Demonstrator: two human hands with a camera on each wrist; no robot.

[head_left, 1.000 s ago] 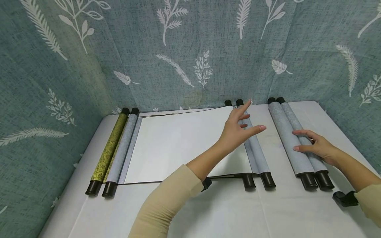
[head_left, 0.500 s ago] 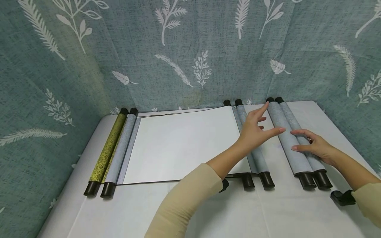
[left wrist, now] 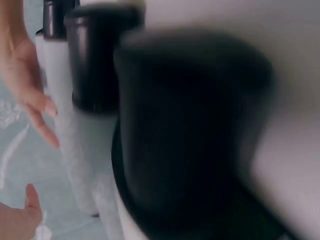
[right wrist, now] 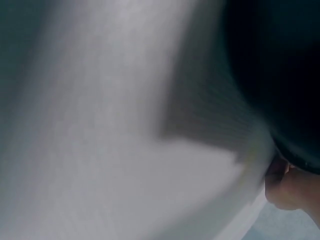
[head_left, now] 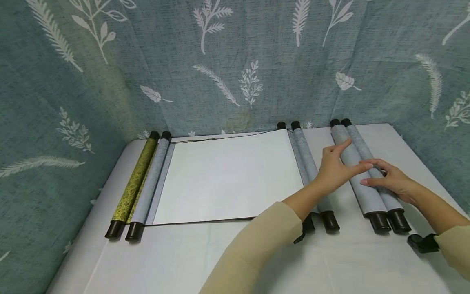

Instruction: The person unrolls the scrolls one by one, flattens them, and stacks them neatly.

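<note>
My right hand (head_left: pixel 394 181) rests on the right-hand pair of grey-blue rolls, fingertips and thumb reaching over the left roll (head_left: pixel 361 179) of that pair. The right roll (head_left: pixel 359 143) runs under the hand. My left hand (head_left: pixel 333 169), fingers spread and thumb out, hovers at the same pair with its thumb tip right by the right fingertips. Black caps (head_left: pixel 380 222) finish the roll ends. In the left wrist view the right hand (left wrist: pixel 30 82) lies alongside a grey roll, with part of the left hand (left wrist: pixel 20 220) below. The right wrist view is mostly blurred.
A white sheet (head_left: pixel 227 175) is spread between a grey-blue roll (head_left: pixel 152 179) on the left and another grey-blue roll (head_left: pixel 306 151). An olive-yellow mottled roll (head_left: pixel 134 183) lies at far left. The white-covered table (head_left: pixel 176 265) meets leaf-patterned teal cloth (head_left: pixel 220 81) behind.
My left hand has moved right, from over the sheet's right edge and neighbouring roll to the right-hand pair of rolls. The right hand has stayed on that pair.
</note>
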